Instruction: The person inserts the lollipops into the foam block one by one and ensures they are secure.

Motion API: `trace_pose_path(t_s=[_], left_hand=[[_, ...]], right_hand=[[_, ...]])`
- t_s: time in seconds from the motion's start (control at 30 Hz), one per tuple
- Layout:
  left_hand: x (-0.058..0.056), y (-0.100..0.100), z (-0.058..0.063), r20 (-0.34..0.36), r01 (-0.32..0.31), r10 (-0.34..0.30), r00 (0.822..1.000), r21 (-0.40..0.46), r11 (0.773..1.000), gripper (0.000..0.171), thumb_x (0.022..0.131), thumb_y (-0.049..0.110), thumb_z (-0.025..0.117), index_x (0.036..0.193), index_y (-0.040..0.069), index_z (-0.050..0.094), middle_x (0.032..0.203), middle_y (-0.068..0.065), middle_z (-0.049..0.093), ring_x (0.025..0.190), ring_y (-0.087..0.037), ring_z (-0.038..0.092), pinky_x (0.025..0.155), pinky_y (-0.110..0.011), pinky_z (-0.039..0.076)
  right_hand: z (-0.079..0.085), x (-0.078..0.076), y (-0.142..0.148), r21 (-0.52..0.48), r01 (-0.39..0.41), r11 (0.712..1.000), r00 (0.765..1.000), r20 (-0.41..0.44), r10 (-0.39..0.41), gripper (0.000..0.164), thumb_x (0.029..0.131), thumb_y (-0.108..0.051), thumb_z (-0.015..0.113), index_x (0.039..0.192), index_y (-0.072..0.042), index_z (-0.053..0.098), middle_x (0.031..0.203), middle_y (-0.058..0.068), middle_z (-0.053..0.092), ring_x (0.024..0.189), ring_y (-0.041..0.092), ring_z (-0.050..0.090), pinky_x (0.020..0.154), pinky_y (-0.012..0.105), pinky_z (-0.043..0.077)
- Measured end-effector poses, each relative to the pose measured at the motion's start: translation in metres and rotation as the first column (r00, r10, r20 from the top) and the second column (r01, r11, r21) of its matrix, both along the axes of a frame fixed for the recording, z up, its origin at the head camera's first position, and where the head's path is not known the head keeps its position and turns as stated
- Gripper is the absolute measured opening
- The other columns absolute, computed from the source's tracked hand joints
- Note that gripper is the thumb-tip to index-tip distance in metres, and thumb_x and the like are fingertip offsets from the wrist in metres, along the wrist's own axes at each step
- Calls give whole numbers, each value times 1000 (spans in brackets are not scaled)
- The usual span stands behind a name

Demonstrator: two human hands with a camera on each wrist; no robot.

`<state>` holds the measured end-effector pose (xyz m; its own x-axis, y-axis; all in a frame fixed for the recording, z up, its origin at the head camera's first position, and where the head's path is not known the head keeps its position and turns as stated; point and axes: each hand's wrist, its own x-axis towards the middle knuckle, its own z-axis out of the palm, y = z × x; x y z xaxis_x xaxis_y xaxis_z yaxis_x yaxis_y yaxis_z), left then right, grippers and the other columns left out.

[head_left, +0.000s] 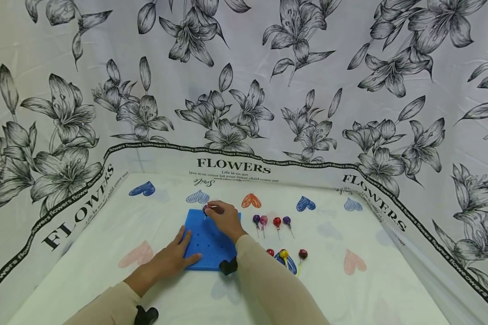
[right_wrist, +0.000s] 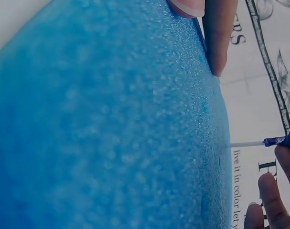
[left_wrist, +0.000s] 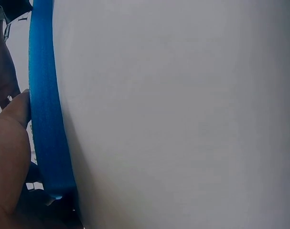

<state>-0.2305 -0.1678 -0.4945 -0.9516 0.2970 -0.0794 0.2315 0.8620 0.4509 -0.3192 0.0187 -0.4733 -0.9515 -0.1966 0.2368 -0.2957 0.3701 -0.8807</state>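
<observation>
The step in hand looks to be standing a purple lollipop (head_left: 205,210) in the blue block (head_left: 209,259). It is best done, I judge, with the stick (right_wrist: 247,144) square to the top face and the push straight down along it; a slanted push could bend the stick or tear the foam. A lower pinch, nearer the stick, would probably steer better. The left hand (head_left: 168,258) does well to brace the block, its fingers splayed over the near-left edge and curled round nothing.

The right hand (head_left: 227,220) pinches the lollipop by its wrapped head between thumb and fingers. The stick runs down from those fingertips to the block's far part (whether its tip is already sunk in, I cannot tell). Several small holes (head_left: 198,245) lie nearer the wearer than the pinching fingers, between them and the left thumb. To the right of the right hand's fingers, well apart, four loose lollipops (head_left: 277,221) lie on the counter (head_left: 374,239); three more lollipops (head_left: 283,254) lie nearer, beside the right sleeve (head_left: 268,280).
</observation>
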Motion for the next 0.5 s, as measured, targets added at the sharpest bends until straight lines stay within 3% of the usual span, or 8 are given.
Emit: trace_pose_path(t_s=[0.27,0.5], left_hand=[[0,-1,0,-7,7,-7,1000,-11,1000,98,88,62,57,150,-5,22,156,-28,6,132,-51,29,95,-60,39],[1,0,2,-3,7,-7,1000,-7,1000,97,88,60,57,150,-5,22,156,-28,5,132,-51,29,95,-61,38]], right_hand=[[-1,1,-2,37,-8,999,999,40,7,27,92,-36,67,116,-24,71,100,-14,69,97,6,63,86,35,51],[-1,0,-4,83,-8,997,998,67,3,30,92,-34,67,118,-20,70,102,-11,69,97,8,64,86,35,52]])
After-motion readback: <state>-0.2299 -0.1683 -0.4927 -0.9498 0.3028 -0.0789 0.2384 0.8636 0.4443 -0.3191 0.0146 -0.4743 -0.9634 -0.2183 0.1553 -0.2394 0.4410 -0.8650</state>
